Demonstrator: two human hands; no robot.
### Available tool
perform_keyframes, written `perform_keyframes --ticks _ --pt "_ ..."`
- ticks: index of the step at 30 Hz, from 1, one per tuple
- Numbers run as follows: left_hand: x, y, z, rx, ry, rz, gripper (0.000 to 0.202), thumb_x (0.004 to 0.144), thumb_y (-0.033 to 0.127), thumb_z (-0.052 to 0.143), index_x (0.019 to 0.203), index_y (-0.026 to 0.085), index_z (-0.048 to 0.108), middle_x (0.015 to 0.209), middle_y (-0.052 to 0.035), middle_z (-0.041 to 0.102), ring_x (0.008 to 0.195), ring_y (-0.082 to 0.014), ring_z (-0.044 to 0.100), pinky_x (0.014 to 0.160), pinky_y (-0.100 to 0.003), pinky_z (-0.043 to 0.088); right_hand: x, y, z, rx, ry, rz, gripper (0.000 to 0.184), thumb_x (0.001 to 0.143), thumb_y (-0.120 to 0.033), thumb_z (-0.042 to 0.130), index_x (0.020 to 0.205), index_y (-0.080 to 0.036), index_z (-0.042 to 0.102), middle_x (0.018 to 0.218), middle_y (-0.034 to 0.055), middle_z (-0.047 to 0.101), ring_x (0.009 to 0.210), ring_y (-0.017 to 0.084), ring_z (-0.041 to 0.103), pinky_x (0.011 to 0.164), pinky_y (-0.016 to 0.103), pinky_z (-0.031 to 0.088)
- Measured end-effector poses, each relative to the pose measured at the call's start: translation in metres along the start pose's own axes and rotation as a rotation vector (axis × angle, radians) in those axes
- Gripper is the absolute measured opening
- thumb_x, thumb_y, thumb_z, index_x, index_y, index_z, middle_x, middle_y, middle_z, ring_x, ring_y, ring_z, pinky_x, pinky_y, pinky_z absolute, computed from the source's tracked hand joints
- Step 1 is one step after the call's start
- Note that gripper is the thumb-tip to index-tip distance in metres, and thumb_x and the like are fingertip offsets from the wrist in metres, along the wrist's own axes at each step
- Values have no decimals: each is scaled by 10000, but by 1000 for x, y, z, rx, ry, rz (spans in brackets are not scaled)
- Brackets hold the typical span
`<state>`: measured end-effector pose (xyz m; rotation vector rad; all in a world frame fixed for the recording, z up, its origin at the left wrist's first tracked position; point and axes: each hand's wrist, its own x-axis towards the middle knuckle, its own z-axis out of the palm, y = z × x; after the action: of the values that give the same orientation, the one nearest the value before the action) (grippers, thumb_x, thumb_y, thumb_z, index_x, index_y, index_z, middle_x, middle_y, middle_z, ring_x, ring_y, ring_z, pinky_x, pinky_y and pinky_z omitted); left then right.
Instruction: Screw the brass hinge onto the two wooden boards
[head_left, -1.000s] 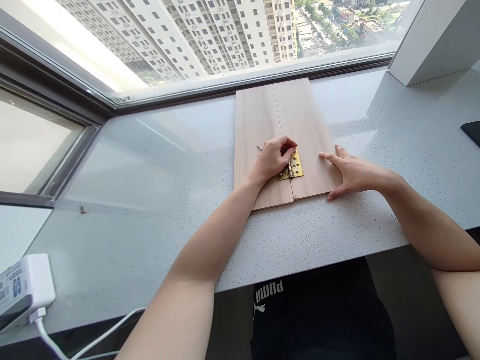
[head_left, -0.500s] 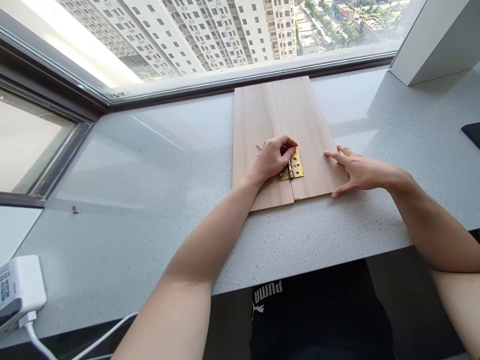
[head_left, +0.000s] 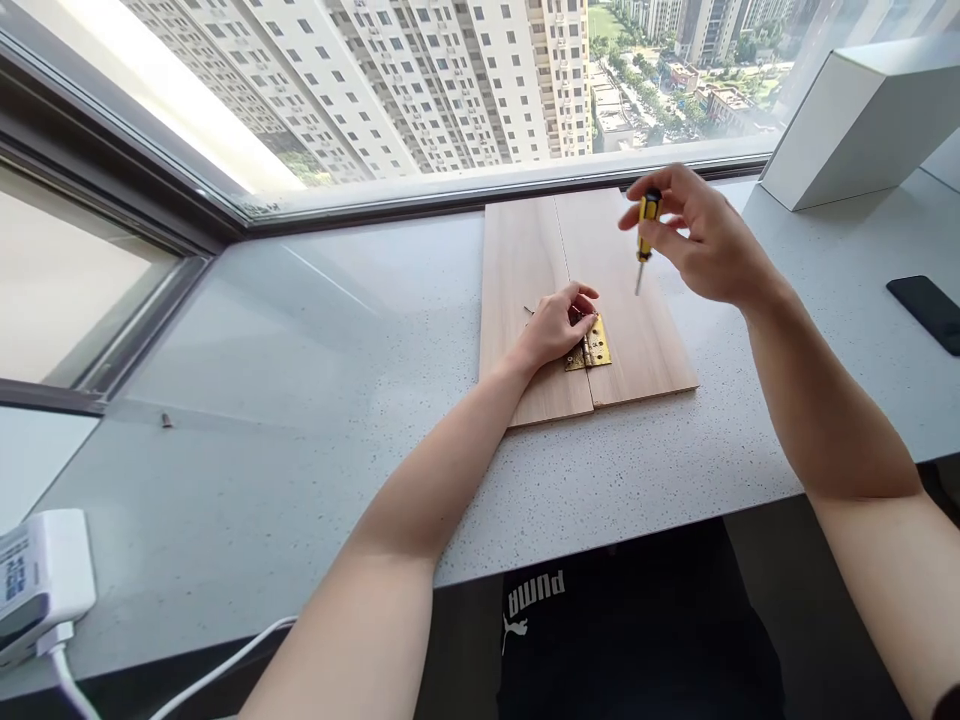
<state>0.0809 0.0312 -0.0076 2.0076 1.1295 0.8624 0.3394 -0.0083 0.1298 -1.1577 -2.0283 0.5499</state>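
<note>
Two light wooden boards (head_left: pixel 645 330) lie side by side on the grey speckled counter (head_left: pixel 315 400). A brass hinge (head_left: pixel 594 347) sits across their seam near the front. My left hand (head_left: pixel 555 328) rests curled on the hinge's left leaf, fingers pinched over something I cannot make out; a thin screw lies just left of it. My right hand (head_left: pixel 697 240) is raised above the right board, closed on a small yellow-and-black screwdriver (head_left: pixel 645 235) with its tip pointing down.
A white box (head_left: pixel 862 120) stands at the back right by the window. A black phone (head_left: pixel 926 310) lies at the right edge. A loose screw (head_left: pixel 166 420) lies on the counter's left. A white charger (head_left: pixel 41 580) with cable sits at the front left.
My right hand left the right board's edge and rose with a yellow screwdriver in it. My left hand stayed on the hinge. The camera tilted up slightly.
</note>
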Motion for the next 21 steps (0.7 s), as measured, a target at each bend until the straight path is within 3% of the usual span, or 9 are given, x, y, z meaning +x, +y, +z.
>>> perform_keyframes --ticks 5,13,21 --pt "1 0 1 2 0 -15 350 1006 144 775 1328 256 700 1111 -51 897 1018 -230 830 1037 -425 678 29 -10 5 28 14 -45 283 1065 -566 741 1307 -421 747 1472 17 835 1296 338 835 1138 587 689" --pt "1 2 1 -24 2 -36 365 985 108 778 1318 242 713 1085 -38 871 971 -211 814 1005 -391 666 35 2 9 -38 -109 51 412 1024 -752 753 1346 -497 784 1466 -28 849 1335 356 809 1037 602 719" --pt "0 3 0 -19 1 -37 374 985 91 771 1326 233 711 1069 -32 870 966 -204 811 985 -374 664 36 3 10 -3 -118 29 396 1012 -669 776 1348 -461 810 1445 -3 857 1336 375 812 1158 663 694"
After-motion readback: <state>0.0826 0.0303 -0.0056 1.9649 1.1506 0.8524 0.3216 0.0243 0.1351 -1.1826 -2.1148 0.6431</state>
